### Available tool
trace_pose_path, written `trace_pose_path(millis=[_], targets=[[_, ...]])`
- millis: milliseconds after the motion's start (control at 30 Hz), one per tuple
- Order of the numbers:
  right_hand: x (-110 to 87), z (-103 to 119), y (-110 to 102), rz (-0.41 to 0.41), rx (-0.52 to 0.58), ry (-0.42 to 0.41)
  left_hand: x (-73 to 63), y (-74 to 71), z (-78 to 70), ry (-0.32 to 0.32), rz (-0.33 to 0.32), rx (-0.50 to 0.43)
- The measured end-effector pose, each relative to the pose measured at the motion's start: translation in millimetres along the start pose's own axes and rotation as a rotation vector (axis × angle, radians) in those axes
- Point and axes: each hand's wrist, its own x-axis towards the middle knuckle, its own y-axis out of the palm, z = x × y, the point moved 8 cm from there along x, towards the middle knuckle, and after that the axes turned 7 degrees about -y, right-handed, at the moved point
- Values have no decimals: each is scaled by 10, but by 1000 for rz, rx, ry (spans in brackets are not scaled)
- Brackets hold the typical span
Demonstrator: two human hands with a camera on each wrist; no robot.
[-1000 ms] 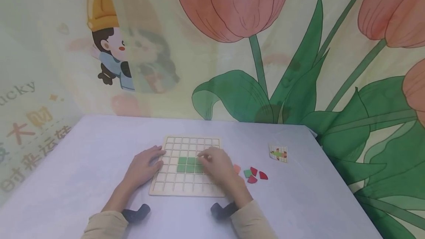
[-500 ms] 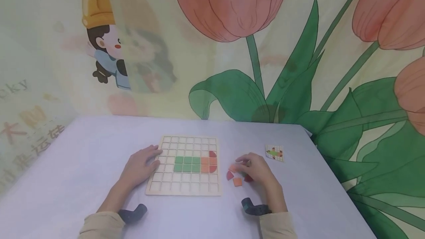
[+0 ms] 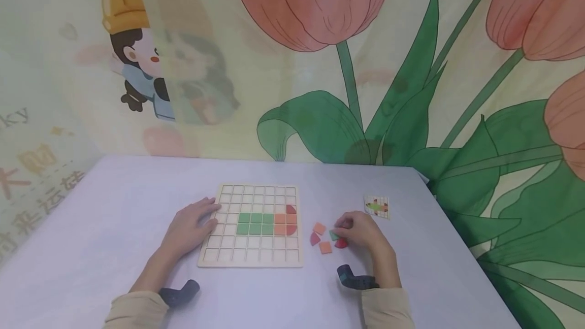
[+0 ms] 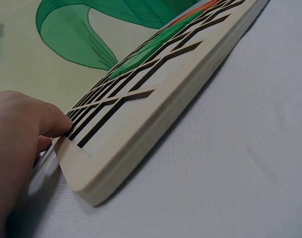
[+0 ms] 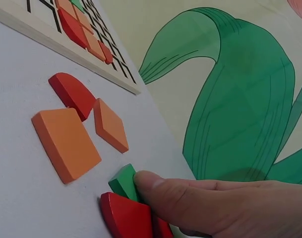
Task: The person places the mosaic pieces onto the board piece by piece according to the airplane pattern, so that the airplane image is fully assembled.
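My left hand (image 3: 189, 225) rests at the left edge of a wooden grid board (image 3: 247, 264); in the left wrist view its fingertips touch the board's rim (image 4: 136, 144). Set in the grid are several green square tiles (image 3: 256, 223), orange tiles (image 3: 279, 224) at their right, and red quarter-round tiles (image 3: 291, 209). To the right of the board, my right hand (image 3: 363, 230) pinches a loose green tile (image 5: 124, 181), thumb against its edge. A red quarter-round tile (image 5: 127, 214) lies right under the thumb. The far fingertips are hidden behind the thumb.
Two loose orange tiles (image 3: 325, 247) and another red quarter-round tile (image 3: 315, 238) lie between board and right hand. A small pattern card (image 3: 377, 207) lies behind that hand. The white-covered table (image 3: 256, 298) ends at a printed wall cloth (image 3: 219, 141).
The right hand has gone from over the board to the loose tiles at the right, uncovering the orange and red tiles in the grid. The left hand has stayed at the board's edge.
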Motion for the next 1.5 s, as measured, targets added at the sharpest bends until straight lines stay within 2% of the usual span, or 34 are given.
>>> trace_pose_path(millis=[167,467,767,1000,1233,1500], targets=[[14,45,28,-10,1,-1,1,-19,9,-9,1,10],[70,123,73,-125,2,-11,-3,-24,55,-19,-6,9],[90,81,86,-47,25,-2,-2,-37,80,-12,-14,4],[143,117,90,-94,16,-27,-6,-52,81,-17,-14,1],[119,76,88,-104,-16,-47,-5,-57,69,-9,-23,-6],[110,68,85,-132,-18,-71,-8,-2,53,-11,-13,-25]])
